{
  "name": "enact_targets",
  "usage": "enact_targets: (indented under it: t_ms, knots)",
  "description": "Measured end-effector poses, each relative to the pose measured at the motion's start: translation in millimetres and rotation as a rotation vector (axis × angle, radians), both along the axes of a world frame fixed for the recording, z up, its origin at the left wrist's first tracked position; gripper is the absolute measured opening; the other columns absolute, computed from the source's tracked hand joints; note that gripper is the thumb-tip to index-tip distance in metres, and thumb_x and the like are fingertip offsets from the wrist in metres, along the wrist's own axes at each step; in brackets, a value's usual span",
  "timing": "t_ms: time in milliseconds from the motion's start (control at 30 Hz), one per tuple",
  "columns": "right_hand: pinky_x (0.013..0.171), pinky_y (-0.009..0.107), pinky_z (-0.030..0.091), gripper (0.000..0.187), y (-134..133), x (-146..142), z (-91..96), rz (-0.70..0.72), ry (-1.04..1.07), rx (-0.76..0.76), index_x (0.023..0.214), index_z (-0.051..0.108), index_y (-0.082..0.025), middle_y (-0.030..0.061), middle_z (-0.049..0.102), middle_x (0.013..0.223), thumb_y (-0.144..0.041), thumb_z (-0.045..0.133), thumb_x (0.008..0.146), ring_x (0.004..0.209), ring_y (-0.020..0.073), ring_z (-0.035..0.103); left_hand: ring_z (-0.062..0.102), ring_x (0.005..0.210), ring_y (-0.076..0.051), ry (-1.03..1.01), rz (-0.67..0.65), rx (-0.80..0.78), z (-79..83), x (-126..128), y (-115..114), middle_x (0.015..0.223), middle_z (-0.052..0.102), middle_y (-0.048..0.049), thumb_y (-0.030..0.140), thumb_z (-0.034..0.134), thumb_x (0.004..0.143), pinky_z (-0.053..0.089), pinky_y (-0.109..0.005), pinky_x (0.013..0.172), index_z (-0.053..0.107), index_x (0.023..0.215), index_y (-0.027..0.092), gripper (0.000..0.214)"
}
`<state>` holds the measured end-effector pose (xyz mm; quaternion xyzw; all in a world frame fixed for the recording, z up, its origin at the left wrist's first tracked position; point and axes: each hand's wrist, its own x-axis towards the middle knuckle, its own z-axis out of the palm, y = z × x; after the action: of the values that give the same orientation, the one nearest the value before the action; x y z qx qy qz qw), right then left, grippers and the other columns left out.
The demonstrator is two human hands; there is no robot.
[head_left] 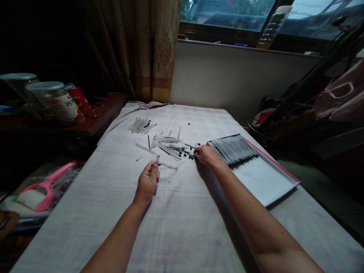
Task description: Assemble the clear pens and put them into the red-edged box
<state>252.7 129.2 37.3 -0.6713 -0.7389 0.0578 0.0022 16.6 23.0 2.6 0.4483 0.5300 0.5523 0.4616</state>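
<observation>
Pinching a clear plastic piece (157,159), left hand (148,179), near side of loose tubes (170,140) | right hand (207,155) by black caps (185,154), can't tell its grip | probably light, stiff, slick; grab mid-length imo

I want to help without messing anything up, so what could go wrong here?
The small black cylindrical pieces lie loose beside the right hand, so a brush might scatter them. The slim, clear plastic tubes lie crisscrossed in a loose pile, so pulling one could shift others. The flat white tray with a pinkish-red rim sits near the right edge of the pale cloth-covered surface, so a hard bump might push it over.
</observation>
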Motion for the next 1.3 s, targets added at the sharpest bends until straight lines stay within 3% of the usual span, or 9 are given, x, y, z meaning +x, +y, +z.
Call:
enact_targets:
  t_ms: [267,333,433,500,633,800,1033,1200,1300]
  knots:
    - [0.075,0.029,0.046,0.028,-7,1,6.7,-0.009,0.031,0.016,0.105,0.073,-0.021,0.0111,0.074,0.105,-0.026,0.051,0.088,0.094,0.0237,0.068,0.043,0.043,-0.005,0.037,-0.068,-0.013,-4.7,1,1,0.065,0.049,0.0057,0.053,0.059,0.081,0.034,-0.017,0.038,0.064,0.105,0.015,0.045]
    - [0.076,0.029,0.047,0.025,-15,7,9.1,-0.014,0.238,0.095,0.098,0.075,-0.021,0.0087,0.075,0.097,-0.027,0.054,0.085,0.088,0.0218,0.068,0.047,0.046,-0.007,0.09,-0.066,0.004,-8.6,1,0,0.068,0.054,0.0037,0.05,0.058,0.082,0.038,-0.019,0.041,0.065,0.11,0.016,0.045]
    - [0.07,0.028,0.048,0.023,-29,14,12.5,-0.026,0.785,0.195,0.085,0.073,-0.019,0.0051,0.073,0.082,-0.036,0.06,0.078,0.073,0.017,0.064,0.056,0.056,-0.011,0.246,-0.034,0.091,-13.8,0,-2,0.073,0.062,-0.0003,0.046,0.056,0.085,0.047,-0.022,0.052,0.067,0.115,0.018,0.043]
    - [0.059,0.026,0.046,0.028,-37,15,17.2,-0.057,1.135,0.197,0.078,0.07,-0.017,0.0023,0.068,0.071,-0.045,0.066,0.071,0.06,0.013,0.057,0.064,0.073,-0.015,0.383,-0.024,0.176,-14.9,-2,-3,0.085,0.069,-0.0039,0.042,0.055,0.088,0.052,-0.025,0.067,0.068,0.116,0.021,0.038]
    - [0.047,0.021,0.036,0.035,-48,12,33.2,-0.113,1.444,0.173,0.072,0.066,-0.018,-0.0031,0.056,0.057,-0.05,0.076,0.06,0.049,0.0079,0.044,0.065,0.097,-0.019,0.573,-0.023,0.282,-11.3,-5,-5,0.104,0.072,-0.0053,0.037,0.052,0.091,0.05,-0.029,0.087,0.069,0.116,0.025,0.032]
    - [0.046,0.021,0.035,0.038,-53,8,45.2,-0.083,1.443,0.177,0.071,0.066,-0.019,-0.0028,0.055,0.056,-0.053,0.077,0.058,0.05,0.0082,0.044,0.066,0.092,-0.018,0.627,-0.02,0.295,-6.4,-4,-6,0.1,0.073,-0.0052,0.035,0.051,0.091,0.051,-0.027,0.083,0.07,0.115,0.024,0.032]
    - [0.045,0.02,0.033,0.036,-53,3,44.0,-0.045,1.446,0.139,0.068,0.067,-0.018,-0.0037,0.053,0.054,-0.051,0.079,0.059,0.049,0.0071,0.041,0.067,0.092,-0.017,0.677,-0.055,0.319,-6.2,-3,-8,0.099,0.073,-0.0046,0.034,0.05,0.093,0.05,-0.026,0.082,0.069,0.116,0.025,0.031]
    - [0.049,0.023,0.04,0.032,-56,-13,31.9,0.034,1.362,0.082,0.072,0.073,-0.016,0.0001,0.062,0.06,-0.048,0.075,0.065,0.053,0.0091,0.048,0.066,0.091,-0.017,0.801,-0.102,0.386,-2.6,-2,-12,0.101,0.072,-0.0052,0.032,0.047,0.095,0.051,-0.027,0.086,0.067,0.119,0.025,0.032]
    - [0.055,0.024,0.046,0.032,-60,-27,18.4,0.207,1.24,-0.075,0.083,0.076,-0.015,0.0033,0.069,0.069,-0.045,0.068,0.074,0.059,0.0114,0.056,0.066,0.09,-0.018,0.912,-0.103,0.456,0.6,-1,-14,0.099,0.073,-0.0066,0.031,0.046,0.096,0.051,-0.029,0.087,0.064,0.122,0.023,0.033]
